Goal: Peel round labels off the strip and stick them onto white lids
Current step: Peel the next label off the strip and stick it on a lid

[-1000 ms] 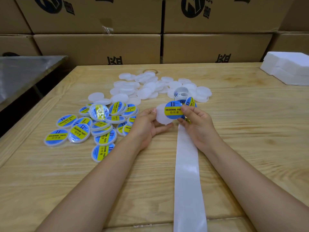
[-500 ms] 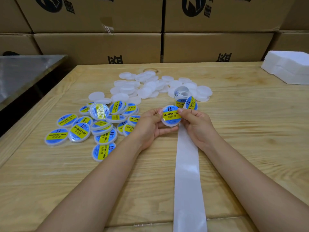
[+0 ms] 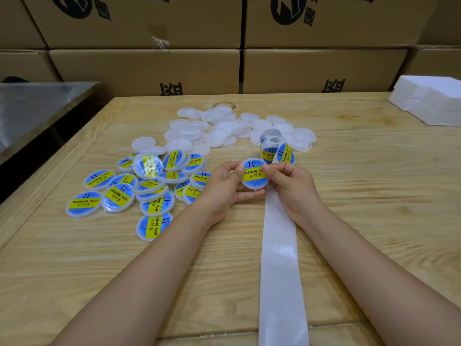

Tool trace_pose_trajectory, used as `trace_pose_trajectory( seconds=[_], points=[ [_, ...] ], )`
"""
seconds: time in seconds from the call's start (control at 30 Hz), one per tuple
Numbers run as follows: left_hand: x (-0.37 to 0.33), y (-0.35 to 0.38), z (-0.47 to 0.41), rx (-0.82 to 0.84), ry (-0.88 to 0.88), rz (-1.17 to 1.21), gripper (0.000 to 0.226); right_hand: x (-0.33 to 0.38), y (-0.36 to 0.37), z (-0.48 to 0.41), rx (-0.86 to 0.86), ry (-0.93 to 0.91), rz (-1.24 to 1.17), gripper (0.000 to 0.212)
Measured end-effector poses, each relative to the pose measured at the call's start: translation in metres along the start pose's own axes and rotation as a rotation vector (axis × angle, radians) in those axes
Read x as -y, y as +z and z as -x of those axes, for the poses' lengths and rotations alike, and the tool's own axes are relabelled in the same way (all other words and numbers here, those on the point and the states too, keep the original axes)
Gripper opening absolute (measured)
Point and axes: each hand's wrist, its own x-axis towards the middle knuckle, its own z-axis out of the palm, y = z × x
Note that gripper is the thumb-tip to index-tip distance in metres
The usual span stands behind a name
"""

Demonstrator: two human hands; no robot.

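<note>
A white lid with a blue and yellow round label stuck on its face is held up between both hands above the wooden table. My left hand grips its left edge and underside. My right hand pinches its right edge, thumb on the label. The label strip runs from a small roll with more labels toward the table's front edge, its near part bare backing. Plain white lids lie in a heap behind. Labelled lids lie at the left.
Stacked cardboard boxes wall off the back of the table. White foam blocks sit at the far right corner. A metal table stands to the left, across a dark gap.
The label, first held beside a bare lid, now lies on the lid. Both hands have closed in on the lid's edges.
</note>
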Motion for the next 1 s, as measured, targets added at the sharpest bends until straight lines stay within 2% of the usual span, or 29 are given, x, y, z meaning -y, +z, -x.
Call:
trace_pose_trajectory(
  seconds=[0.13, 0.3, 0.47, 0.63, 0.67, 0.77, 0.8, 0.9, 1.0],
  points=[
    [0.001, -0.001, 0.0, -0.002, -0.012, 0.012, 0.028, -0.001, 0.001, 0.003, -0.068, -0.167, 0.203, 0.019],
    [0.001, 0.0, 0.0, -0.023, -0.025, 0.042, 0.029, -0.001, 0.007, 0.01, -0.157, -0.372, 0.481, 0.013],
    [0.001, 0.001, 0.0, -0.016, -0.046, 0.078, 0.028, -0.001, 0.01, 0.013, -0.196, -0.425, 0.546, 0.007],
    [0.001, 0.0, -0.001, 0.014, -0.054, 0.132, 0.025, -0.001, 0.011, 0.013, -0.225, -0.451, 0.559, 0.01],
    [0.001, 0.0, -0.001, 0.023, -0.057, 0.145, 0.025, -0.001, 0.01, 0.013, -0.226, -0.452, 0.567, 0.015],
    [0.002, -0.001, -0.001, 0.042, -0.066, 0.162, 0.024, 0.0, 0.009, 0.012, -0.217, -0.368, 0.466, 0.056],
    [0.002, -0.001, -0.001, 0.05, -0.064, 0.155, 0.023, 0.0, 0.009, 0.011, -0.224, -0.362, 0.461, 0.054],
    [0.002, 0.0, 0.0, 0.093, -0.058, 0.096, 0.021, 0.0, 0.009, 0.009, -0.272, -0.4, 0.52, 0.009],
    [0.004, 0.002, 0.001, 0.14, -0.04, 0.044, 0.019, -0.001, 0.007, 0.007, -0.313, -0.366, 0.49, 0.016]
  ],
)
